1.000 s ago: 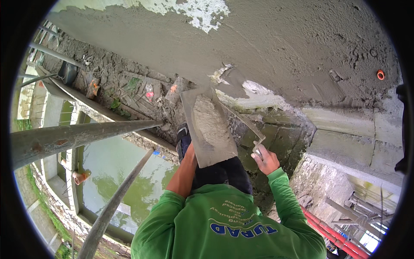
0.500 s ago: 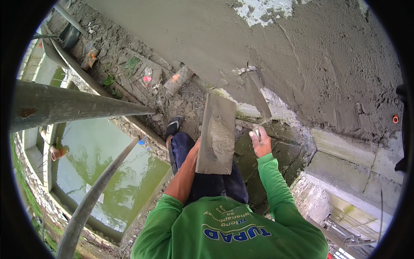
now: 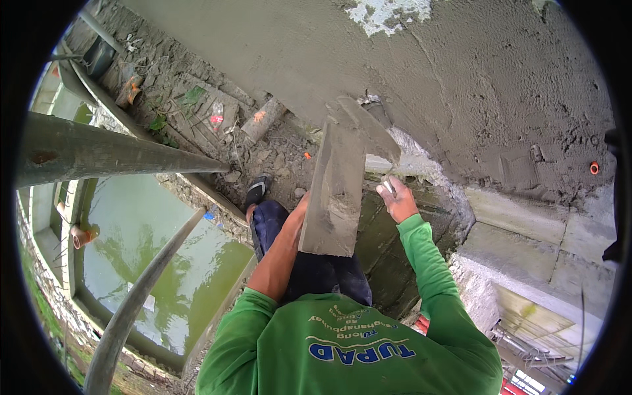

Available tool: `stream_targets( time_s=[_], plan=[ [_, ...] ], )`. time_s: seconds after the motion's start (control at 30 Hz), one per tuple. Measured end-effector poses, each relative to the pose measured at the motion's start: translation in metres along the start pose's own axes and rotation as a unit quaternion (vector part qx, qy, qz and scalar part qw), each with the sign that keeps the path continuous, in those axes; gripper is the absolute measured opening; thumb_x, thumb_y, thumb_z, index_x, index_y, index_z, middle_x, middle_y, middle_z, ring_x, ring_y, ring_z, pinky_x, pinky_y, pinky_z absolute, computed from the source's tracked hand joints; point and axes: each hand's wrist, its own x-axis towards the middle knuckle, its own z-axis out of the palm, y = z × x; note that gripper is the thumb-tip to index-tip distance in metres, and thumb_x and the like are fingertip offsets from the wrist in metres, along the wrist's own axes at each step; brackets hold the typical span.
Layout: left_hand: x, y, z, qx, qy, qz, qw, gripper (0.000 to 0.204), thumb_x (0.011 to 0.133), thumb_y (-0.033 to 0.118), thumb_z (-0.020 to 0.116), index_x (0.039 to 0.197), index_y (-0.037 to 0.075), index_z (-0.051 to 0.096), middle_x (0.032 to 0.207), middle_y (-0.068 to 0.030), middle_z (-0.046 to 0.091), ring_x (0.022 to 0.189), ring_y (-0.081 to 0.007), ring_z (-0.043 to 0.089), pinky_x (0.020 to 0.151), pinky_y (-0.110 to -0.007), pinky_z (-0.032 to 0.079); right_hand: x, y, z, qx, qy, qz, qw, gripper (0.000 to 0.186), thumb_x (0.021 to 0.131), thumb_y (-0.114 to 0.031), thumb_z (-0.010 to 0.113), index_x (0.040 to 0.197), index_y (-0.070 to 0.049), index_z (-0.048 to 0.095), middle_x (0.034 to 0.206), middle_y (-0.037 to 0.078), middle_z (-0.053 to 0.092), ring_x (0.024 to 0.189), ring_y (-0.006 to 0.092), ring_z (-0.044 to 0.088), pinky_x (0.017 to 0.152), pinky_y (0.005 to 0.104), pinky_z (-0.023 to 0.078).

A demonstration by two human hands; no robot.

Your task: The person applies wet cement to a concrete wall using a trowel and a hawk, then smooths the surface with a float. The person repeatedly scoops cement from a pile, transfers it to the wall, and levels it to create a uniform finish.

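Note:
My left hand point(image 3: 299, 214) grips the left edge of a grey plasterer's hawk point(image 3: 324, 230), a long flat board; its fingers are mostly hidden under it. Some wet mortar point(image 3: 341, 205) lies on the near half of the board. My right hand point(image 3: 399, 199) is closed round the handle of a plastering trowel point(image 3: 376, 131). The trowel's mortar-smeared blade slants across the hawk's far right corner, close to the plastered wall point(image 3: 263, 52). From this view I cannot tell whether the blade touches the wall.
Greenish water point(image 3: 171, 257) lies below on the left, crossed by two poles, a thick one point(image 3: 118, 155) and a thinner one point(image 3: 141, 296). Rubble and a short log point(image 3: 263, 120) lie along the wall's foot. Concrete blocks point(image 3: 520, 247) form a ledge at right.
The trowel blade has swung left and away from me, over the hawk's far end. The mortar heap on the hawk looks smaller and flatter. My left hand keeps its hold.

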Motion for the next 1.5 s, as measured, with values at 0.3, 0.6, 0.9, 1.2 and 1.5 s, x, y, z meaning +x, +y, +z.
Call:
stream_targets(
  time_s=[0.3,0.6,0.9,1.2,1.5],
  plan=[
    [0.017,0.032,-0.005,-0.007,0.008,-0.007,1.000,0.040,0.099,0.029,0.050,0.129,0.003,0.053,0.110,-0.0116,0.064,0.095,-0.0252,0.064,0.079,-0.040,0.055,-0.095,0.006,-0.055,-0.082,-0.222,-0.105,0.966,0.039,0.091,-0.023,0.067,0.124,-0.005,0.057,0.086,0.012,0.066,0.074,0.0196,0.064,0.073,0.0322,0.050],
    [0.047,-0.003,-0.020,-0.071,0.036,0.070,0.994,0.040,0.098,0.026,0.051,0.131,0.004,0.051,0.109,-0.0119,0.064,0.095,-0.0262,0.064,0.078,-0.041,0.055,0.030,0.029,0.032,-0.014,-0.107,-0.020,0.994,0.044,0.089,-0.026,0.068,0.121,0.002,0.057,0.067,0.012,0.056,0.060,0.0148,0.053,0.057,0.0343,0.045],
    [0.319,0.024,-0.090,-0.166,0.146,0.361,0.906,0.050,0.091,0.011,0.061,0.137,0.008,0.040,0.112,-0.0109,0.062,0.095,-0.0257,0.063,0.079,-0.042,0.054,-0.099,0.045,0.078,0.131,0.093,0.082,0.984,0.033,0.089,-0.021,0.063,0.112,0.002,0.058,0.092,0.016,0.066,0.079,0.0219,0.063,0.076,0.0347,0.051],
    [0.279,0.023,0.018,-0.164,0.152,0.340,0.914,0.083,0.079,-0.003,0.060,0.151,0.005,0.021,0.129,-0.0156,0.053,0.110,-0.0279,0.055,0.094,-0.044,0.044,-0.198,0.113,0.099,0.209,0.123,0.175,0.954,0.036,0.092,-0.028,0.065,0.111,0.001,0.057,0.061,-0.005,0.045,0.050,0.0033,0.040,0.045,0.0216,0.032],
    [0.178,0.032,0.132,-0.110,0.084,0.375,0.917,0.080,0.083,-0.011,0.052,0.152,0.007,0.015,0.134,-0.0147,0.049,0.112,-0.0304,0.060,0.079,-0.039,0.057,-0.223,0.096,0.064,0.146,0.054,0.224,0.962,0.033,0.088,-0.029,0.065,0.110,-0.003,0.061,0.092,0.020,0.065,0.081,0.0292,0.063,0.073,0.0405,0.050]
  ],
)
